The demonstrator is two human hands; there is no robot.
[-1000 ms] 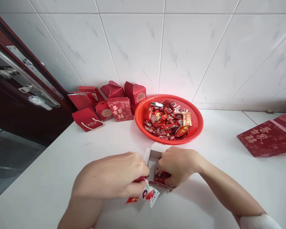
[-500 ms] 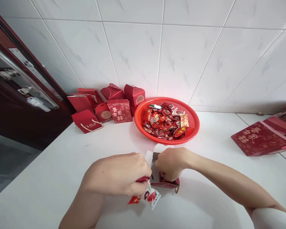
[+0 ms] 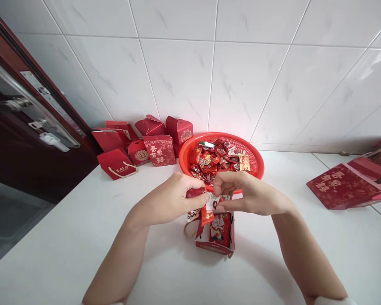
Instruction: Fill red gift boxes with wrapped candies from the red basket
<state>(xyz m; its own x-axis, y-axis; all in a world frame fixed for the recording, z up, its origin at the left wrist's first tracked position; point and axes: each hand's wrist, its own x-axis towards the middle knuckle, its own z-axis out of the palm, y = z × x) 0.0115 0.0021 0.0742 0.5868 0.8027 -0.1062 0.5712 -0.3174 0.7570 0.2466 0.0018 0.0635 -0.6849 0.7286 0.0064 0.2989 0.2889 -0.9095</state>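
My left hand (image 3: 169,199) is closed around several wrapped candies; a red-orange wrapper (image 3: 207,216) hangs below its thumb. Opposite it, my right hand (image 3: 252,192) pinches a white-wrapped candy (image 3: 214,201) between thumb and finger, against the candies in the left. Just beneath both hands stands an open red gift box (image 3: 213,249) with a rope handle (image 3: 188,231). Red-wrapped candies (image 3: 220,231) lie inside it, and my hands cover its far end. Behind the hands, a red plastic basket (image 3: 258,156) holds many mixed candies, its near rim partly hidden.
Several red gift boxes (image 3: 160,150) stand against the tiled wall at the back left. Another large red box (image 3: 344,186) lies at the right on the white table (image 3: 260,271). A dark door (image 3: 25,144) with keys (image 3: 52,140) borders the left side.
My right hand has come up out of the box and now pinches a white-wrapped candy. My left hand has risen with its candies above the box. Candies inside the box are now visible.
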